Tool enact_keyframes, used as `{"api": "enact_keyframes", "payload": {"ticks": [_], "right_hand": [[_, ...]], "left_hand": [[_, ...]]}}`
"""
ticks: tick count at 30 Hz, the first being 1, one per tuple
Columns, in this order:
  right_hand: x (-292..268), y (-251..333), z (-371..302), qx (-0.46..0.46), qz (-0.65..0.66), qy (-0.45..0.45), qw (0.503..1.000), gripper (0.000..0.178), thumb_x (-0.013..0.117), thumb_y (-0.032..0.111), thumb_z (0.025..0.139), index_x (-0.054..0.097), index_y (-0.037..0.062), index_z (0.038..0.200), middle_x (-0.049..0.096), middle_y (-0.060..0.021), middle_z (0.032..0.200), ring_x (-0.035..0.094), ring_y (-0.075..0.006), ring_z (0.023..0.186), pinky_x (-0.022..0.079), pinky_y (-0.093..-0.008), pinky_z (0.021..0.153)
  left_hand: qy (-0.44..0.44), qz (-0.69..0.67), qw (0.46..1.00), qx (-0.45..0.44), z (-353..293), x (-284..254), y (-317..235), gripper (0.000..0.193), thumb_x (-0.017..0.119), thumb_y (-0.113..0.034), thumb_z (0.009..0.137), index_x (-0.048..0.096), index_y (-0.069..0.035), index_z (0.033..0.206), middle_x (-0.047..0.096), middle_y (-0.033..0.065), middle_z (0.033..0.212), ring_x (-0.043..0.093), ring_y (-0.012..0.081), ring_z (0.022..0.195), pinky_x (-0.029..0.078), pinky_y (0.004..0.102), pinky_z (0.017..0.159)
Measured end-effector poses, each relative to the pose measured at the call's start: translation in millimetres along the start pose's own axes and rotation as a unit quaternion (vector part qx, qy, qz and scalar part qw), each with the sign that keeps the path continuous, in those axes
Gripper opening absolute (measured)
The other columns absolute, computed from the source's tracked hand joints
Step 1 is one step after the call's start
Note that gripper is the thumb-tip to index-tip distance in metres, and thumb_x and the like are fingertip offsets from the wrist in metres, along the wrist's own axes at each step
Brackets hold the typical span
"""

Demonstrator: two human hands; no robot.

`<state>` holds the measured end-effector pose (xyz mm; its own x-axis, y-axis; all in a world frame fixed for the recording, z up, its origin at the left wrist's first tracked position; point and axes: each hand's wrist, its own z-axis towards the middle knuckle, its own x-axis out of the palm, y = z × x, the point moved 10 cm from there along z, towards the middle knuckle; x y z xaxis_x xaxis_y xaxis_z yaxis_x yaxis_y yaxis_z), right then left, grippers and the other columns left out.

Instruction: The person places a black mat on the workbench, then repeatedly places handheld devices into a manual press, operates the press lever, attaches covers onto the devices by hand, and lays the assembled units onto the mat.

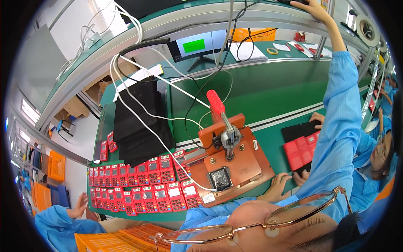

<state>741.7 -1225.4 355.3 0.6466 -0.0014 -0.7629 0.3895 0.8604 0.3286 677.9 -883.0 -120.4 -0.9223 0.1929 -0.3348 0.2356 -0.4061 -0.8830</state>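
Observation:
My right arm stretches up to the upper shelf, where my right hand (310, 10) curls over a dark rounded object (292, 2), partly cut off by the picture's edge. My left hand (275, 188) rests on the green bench with its fingers extended, just right of a clamp fixture (241, 161), holding nothing visible. This copper-coloured fixture has a red-handled toggle clamp (216, 103). A black square module (219, 178) with a white cable sits on its front. Left of it, red handheld keypad terminals (160, 197) lie in two rows.
A co-worker's hands (317, 119) are at red casings (300, 151) on the right. Another person's hand (79, 205) is at lower left. Black sheets (140, 122) cover the bench's left part. Hanging cables cross before a monitor (197, 45). Orange crates (121, 239) stand below.

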Motion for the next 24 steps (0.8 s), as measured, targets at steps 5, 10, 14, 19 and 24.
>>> {"api": "enact_keyframes", "payload": {"ticks": [5,10,14,19,24], "right_hand": [[0,-10,0,0.003,0.034,0.017,0.999,0.039,0.062,0.012,0.087,0.054,0.0033,0.124,0.060,-0.0096,0.117,0.054,-0.0179,0.108,0.041,-0.0293,0.094],[-3,-18,3,0.023,0.010,-0.008,1.000,0.035,0.061,0.011,0.087,0.057,0.0016,0.120,0.061,-0.0090,0.115,0.055,-0.0181,0.107,0.042,-0.0299,0.094],[2,-12,1,0.008,0.027,0.003,1.000,0.036,0.061,0.009,0.086,0.057,0.0015,0.120,0.061,-0.0091,0.115,0.055,-0.0188,0.107,0.042,-0.0307,0.095],[2,-7,-1,0.013,-0.002,0.000,1.000,0.036,0.061,0.009,0.085,0.057,0.0015,0.120,0.061,-0.0096,0.116,0.055,-0.0194,0.108,0.041,-0.0316,0.096],[1,-6,-3,0.008,-0.005,0.000,1.000,0.035,0.061,0.010,0.085,0.057,0.0020,0.120,0.062,-0.0095,0.115,0.055,-0.0197,0.108,0.041,-0.0320,0.096]], "left_hand": [[0.005,-0.023,1.000,-0.016,6,1,9,0.060,0.067,-0.010,0.075,0.036,-0.002,0.126,0.031,0.0182,0.123,0.035,0.0378,0.117,0.032,0.0451,0.098],[0.014,-0.009,0.999,-0.030,9,-3,10,0.061,0.067,-0.010,0.075,0.035,-0.003,0.127,0.031,0.0183,0.122,0.033,0.0381,0.118,0.030,0.0455,0.099],[0.017,-0.028,0.999,-0.032,9,-5,9,0.061,0.066,-0.010,0.075,0.035,-0.002,0.126,0.030,0.0185,0.122,0.033,0.0379,0.117,0.029,0.0455,0.100],[0.011,-0.026,0.999,-0.028,6,-4,4,0.060,0.066,-0.010,0.075,0.035,-0.002,0.126,0.031,0.0185,0.122,0.034,0.0377,0.117,0.029,0.0451,0.100],[0.009,-0.028,0.999,-0.028,5,-3,2,0.059,0.066,-0.009,0.075,0.036,-0.001,0.125,0.031,0.0184,0.121,0.034,0.0376,0.116,0.029,0.0448,0.100]]}}
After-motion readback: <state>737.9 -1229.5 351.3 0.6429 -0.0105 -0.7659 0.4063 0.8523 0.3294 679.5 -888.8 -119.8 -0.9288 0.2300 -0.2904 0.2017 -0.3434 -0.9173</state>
